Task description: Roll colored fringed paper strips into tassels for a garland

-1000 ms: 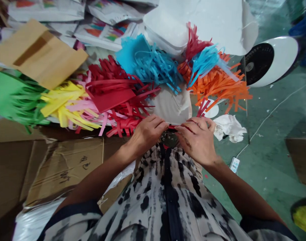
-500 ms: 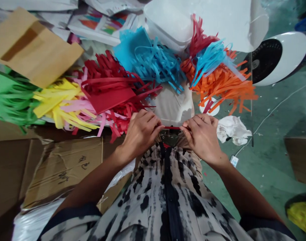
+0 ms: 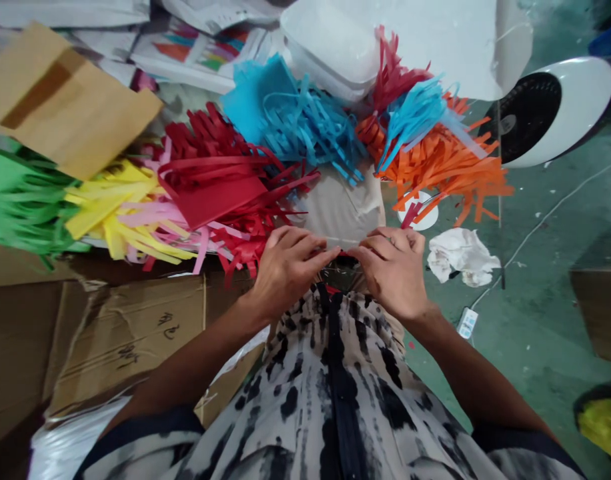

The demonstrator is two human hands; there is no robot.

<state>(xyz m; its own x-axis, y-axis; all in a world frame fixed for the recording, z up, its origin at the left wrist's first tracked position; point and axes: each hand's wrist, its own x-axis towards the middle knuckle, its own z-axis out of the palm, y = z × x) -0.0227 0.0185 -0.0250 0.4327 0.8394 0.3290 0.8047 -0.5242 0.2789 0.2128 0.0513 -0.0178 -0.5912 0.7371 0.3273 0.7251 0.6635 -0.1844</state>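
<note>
A thin red paper strip (image 3: 343,253) runs along the table's near edge, mostly covered by my fingers. My left hand (image 3: 291,270) is closed on its left part, thumb pointing inward. My right hand (image 3: 394,272) pinches the right part, its fingers curled over the edge. Only a small gap separates the two thumbs. Just left of my left hand lies a heap of red fringed tissue paper (image 3: 220,190). A bare pale patch of the table (image 3: 338,208) shows beyond my fingers.
Blue (image 3: 305,123), orange (image 3: 450,170), yellow (image 3: 113,207) and green fringed paper (image 3: 25,200) surround the work spot. A brown envelope (image 3: 68,100) lies at far left. A white-and-black fan (image 3: 580,110), crumpled white cloth (image 3: 463,257) and power strip (image 3: 467,323) are at right. Cardboard (image 3: 135,320) lies lower left.
My hands have drawn closer together, so less of the red strip shows between them. My left thumb now reaches further inward. The camera view has shifted slightly.
</note>
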